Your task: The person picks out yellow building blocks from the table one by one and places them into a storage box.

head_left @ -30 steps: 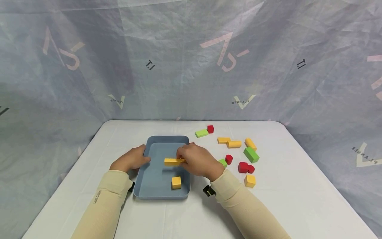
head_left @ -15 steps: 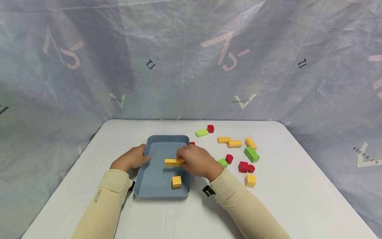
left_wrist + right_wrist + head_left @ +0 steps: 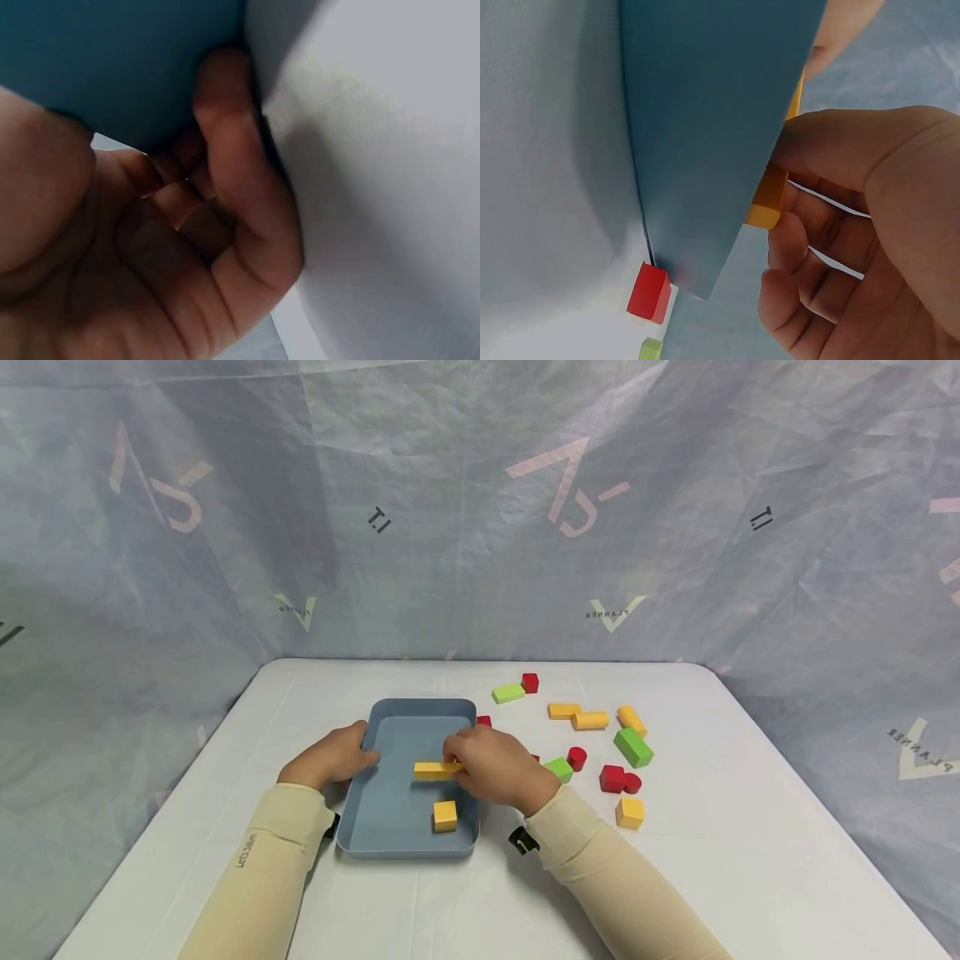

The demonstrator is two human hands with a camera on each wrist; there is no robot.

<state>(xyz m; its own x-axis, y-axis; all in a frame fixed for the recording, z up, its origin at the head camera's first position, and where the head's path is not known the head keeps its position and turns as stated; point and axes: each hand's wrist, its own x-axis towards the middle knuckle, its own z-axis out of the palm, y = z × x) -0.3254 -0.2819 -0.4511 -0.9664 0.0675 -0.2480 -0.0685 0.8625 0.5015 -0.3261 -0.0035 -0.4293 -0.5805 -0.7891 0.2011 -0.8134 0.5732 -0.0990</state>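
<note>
A blue-grey tray (image 3: 397, 739) lies on the white table. My left hand (image 3: 330, 758) grips its left side, thumb over the rim; in the left wrist view the fingers (image 3: 229, 127) curl against the tray's outer wall. Inside the tray's right side, my right hand (image 3: 498, 766) pinches a long yellow block (image 3: 429, 771) held level above the tray floor. The right wrist view shows that block's end (image 3: 766, 206) between thumb and fingers, partly behind the tray wall. A yellow cube (image 3: 445, 816) sits in the tray's near right part.
Right of the tray lie several loose blocks: a red cube (image 3: 483, 722) close to its wall, a light green block (image 3: 508, 693), yellow cylinders (image 3: 590, 721), a green block (image 3: 633, 747), a red cube (image 3: 612, 778) and another yellow cube (image 3: 630, 813). A fabric backdrop (image 3: 450, 527) hangs behind the table.
The long yellow block in my right hand has dropped slightly toward the tray floor and the yellow cube. My left hand and the tray stay in place.
</note>
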